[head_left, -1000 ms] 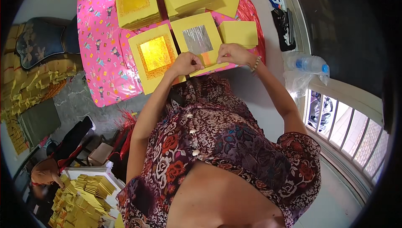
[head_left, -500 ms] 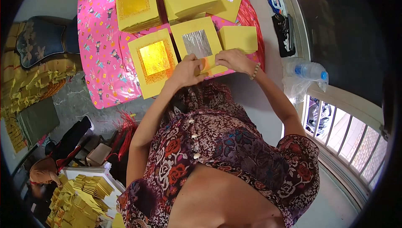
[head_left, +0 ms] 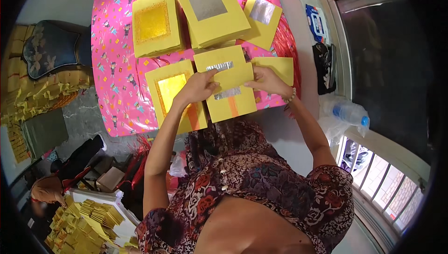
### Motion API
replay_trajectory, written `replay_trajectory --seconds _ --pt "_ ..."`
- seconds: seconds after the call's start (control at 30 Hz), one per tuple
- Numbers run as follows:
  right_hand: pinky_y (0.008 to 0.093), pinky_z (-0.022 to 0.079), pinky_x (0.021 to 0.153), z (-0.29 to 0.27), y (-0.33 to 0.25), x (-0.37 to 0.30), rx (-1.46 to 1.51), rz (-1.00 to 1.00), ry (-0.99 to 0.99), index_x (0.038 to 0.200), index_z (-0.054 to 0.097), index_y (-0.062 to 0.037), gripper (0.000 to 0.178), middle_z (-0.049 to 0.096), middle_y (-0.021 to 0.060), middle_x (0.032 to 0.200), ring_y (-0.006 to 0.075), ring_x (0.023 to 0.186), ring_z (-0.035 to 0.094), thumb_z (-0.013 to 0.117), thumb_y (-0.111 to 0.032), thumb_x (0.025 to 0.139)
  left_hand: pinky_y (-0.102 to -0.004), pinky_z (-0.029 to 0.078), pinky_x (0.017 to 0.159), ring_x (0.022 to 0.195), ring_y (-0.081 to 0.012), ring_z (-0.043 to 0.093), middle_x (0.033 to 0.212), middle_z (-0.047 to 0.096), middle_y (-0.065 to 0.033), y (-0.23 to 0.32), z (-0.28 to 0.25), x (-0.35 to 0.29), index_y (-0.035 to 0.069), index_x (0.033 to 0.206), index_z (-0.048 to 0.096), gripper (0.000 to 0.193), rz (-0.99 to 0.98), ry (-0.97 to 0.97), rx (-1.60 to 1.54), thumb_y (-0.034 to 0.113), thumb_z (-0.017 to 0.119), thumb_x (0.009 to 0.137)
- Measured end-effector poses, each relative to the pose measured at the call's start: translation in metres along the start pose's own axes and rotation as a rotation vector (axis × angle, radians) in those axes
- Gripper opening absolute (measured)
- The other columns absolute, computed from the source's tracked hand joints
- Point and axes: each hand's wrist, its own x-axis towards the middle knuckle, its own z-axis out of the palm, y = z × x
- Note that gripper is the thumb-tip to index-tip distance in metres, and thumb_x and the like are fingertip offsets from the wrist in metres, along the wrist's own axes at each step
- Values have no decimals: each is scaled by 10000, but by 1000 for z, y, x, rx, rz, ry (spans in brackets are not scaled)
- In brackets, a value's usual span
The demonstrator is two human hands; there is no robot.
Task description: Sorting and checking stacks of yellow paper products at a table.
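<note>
1. While the left hand [head_left: 203,86] and right hand [head_left: 267,81] are apart, each pinches a side of one bent yellow sheet [head_left: 235,77], which lies between them: 3 o'clock from the left hand, 9 o'clock from the right.
2. The sheet's turned-up part crosses a silver-foil square [head_left: 220,66]; toward 6 o'clock, more silver and an orange stripe [head_left: 233,107] show.
3. From the midpoint of the hands, a gold-foil sheet [head_left: 170,90] lies near 9 o'clock, partly behind the left hand and forearm; between 2 and 3 o'clock, the right hand overlaps a plain yellow stack [head_left: 282,69].
4. Farther across the pink-covered surface [head_left: 112,90] are a gold-foil stack [head_left: 156,23] at 10 o'clock, a silver-foil stack [head_left: 210,9] near 12, and a slanted silver-foil sheet [head_left: 263,18] at 1, beside red strands [head_left: 285,44].
5. Between 3 and 4 o'clock, a blue-capped bottle [head_left: 349,112] lies against clear plastic; its contents cannot be told.
6. Between 7 and 8 o'clock, a white box [head_left: 122,214] bears piled yellow papers [head_left: 100,214].
</note>
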Motion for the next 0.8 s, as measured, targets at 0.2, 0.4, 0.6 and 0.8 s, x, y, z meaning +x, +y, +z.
replay_trajectory --seconds 0.2,0.4,0.6,0.8 --pt "272 412 523 7 21 12 18 92 126 1010 614 8 283 576 20 683 71 582 471 671 -213 843 -455 478 717 809 -397 611 833 628 -227 5 1 12 41 1121 491 369 106 307 49 165 635 805" --pt "268 445 603 31 4 1 -164 -17 633 1091 542 0 362 567 58 870 105 735 527 695 -198 829 -454 483 711 803 -391 614 898 642 -200 -8 -8 28 83 1160 513 403 47 294 176 171 660 795" --pt "320 495 813 59 -11 -29 777 402 449 1130 497 -4 381 565 87 1041 180 953 573 658 -231 869 -452 484 697 770 -383 619 887 642 -200 -13 -8 37 82 1178 521 434 118 351 224 192 677 789" --pt "303 522 805 81 -22 -3 1004 345 463 1209 459 -5 423 558 72 1129 184 1047 570 598 -272 911 -436 468 831 937 -385 588 1013 626 -210 -26 -1 41 51 1198 528 449 161 375 293 186 668 794"
